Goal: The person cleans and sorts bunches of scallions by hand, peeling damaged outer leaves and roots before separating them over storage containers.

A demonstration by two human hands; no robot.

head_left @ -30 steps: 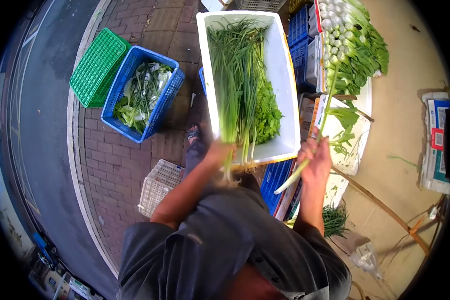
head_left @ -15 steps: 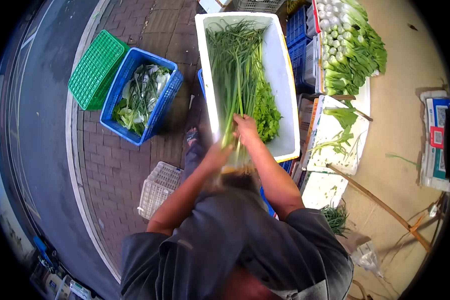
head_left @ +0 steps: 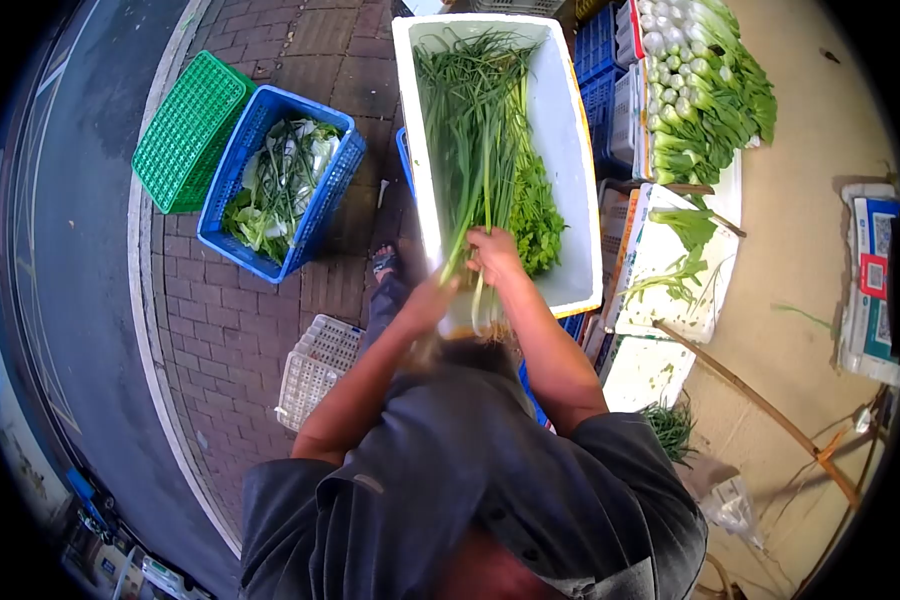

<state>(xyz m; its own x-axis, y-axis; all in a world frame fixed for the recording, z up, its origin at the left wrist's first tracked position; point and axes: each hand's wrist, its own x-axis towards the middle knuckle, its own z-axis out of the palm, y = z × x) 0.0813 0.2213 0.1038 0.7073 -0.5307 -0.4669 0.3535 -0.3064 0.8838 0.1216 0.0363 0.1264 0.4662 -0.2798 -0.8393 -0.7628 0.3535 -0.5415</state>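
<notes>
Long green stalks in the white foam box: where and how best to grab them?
Probably low on the long green stalks, near their pale ends, coming from the wearer's side and closing across them. They lie lengthwise in the white foam box, fairly straight at that end, while the tops spread and tangle at the far end.

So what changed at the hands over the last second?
Right hand swung left, from beside the near right corner of the white foam box to over its near end, and grips green stalks there. Left hand, blurred, keeps its bunch by the near left corner. Blue crate and green crate stay put.
</notes>
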